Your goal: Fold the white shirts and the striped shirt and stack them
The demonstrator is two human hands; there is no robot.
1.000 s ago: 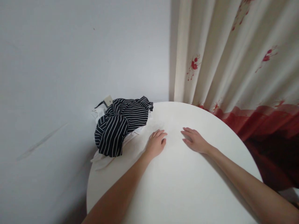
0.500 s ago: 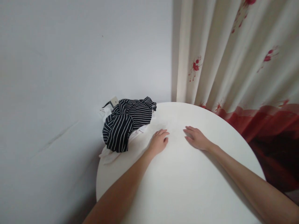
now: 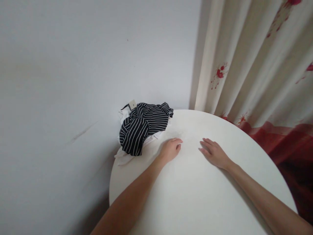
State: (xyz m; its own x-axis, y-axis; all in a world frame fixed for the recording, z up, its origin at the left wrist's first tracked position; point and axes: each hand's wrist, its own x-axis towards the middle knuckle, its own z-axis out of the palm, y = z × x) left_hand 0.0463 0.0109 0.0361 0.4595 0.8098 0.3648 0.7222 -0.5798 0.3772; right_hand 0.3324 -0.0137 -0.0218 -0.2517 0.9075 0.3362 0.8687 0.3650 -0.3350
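Observation:
My left hand (image 3: 171,149) rests on the round white table (image 3: 195,195), fingers slightly bent and thumb apart, holding nothing. Just beyond it, to its left, lies a crumpled black garment with white stripes (image 3: 146,122). White cloth (image 3: 124,158) shows from beneath the striped garment, and a pale tag-like piece (image 3: 132,104) sticks up at its back. To the right, my right hand (image 3: 213,153) lies palm down on the tabletop with its fingers stretched out, touching only the table. A gap of bare tabletop separates the two hands.
A plain pale wall (image 3: 73,65) stands along the table's left and back side. At the right hangs a cream curtain (image 3: 234,65) with red flower prints and a red lower band, close to the table's far edge.
The camera view has turned a little left, so the table, cloth and curtain sit further right in the picture. Both hands stay on the tabletop, slightly nearer to me.

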